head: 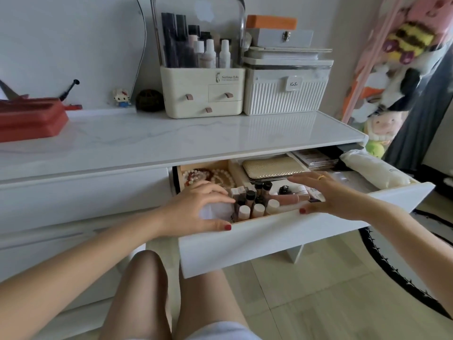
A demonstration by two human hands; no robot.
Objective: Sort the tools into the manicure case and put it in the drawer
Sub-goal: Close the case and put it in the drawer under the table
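White drawer (282, 236) stands pulled open in the centre of the frame, under a marble-patterned tabletop (171, 136). Gold, woven-looking manicure case (273, 168) lies closed and flat at the back of the drawer, just above centre, partly tucked beneath the tabletop edge, with a stack of booklets (316, 158) to its right. Lower in the drawer, small bottles (255, 204) with dark and white caps stand in a cluster, a pink tube (290, 198) lies beside them, and bead bracelets (210, 176) fill a wooden compartment at the left. At centre left, the left hand (196, 212) curls round a white rounded object (217, 211) at the drawer's front corner, thumb resting on the front edge. To the right of centre, the right hand (333, 195) hovers spread above the drawer, fingers straight and holding nothing, a gold ring on one finger, its thumb close to the front edge. A white bundle (372, 170) lies at the drawer's right end. In the upper middle, a cream organiser (203, 94) with bottles sits next to a ribbed white box (284, 92). A red case (31, 119) rests at the far left.
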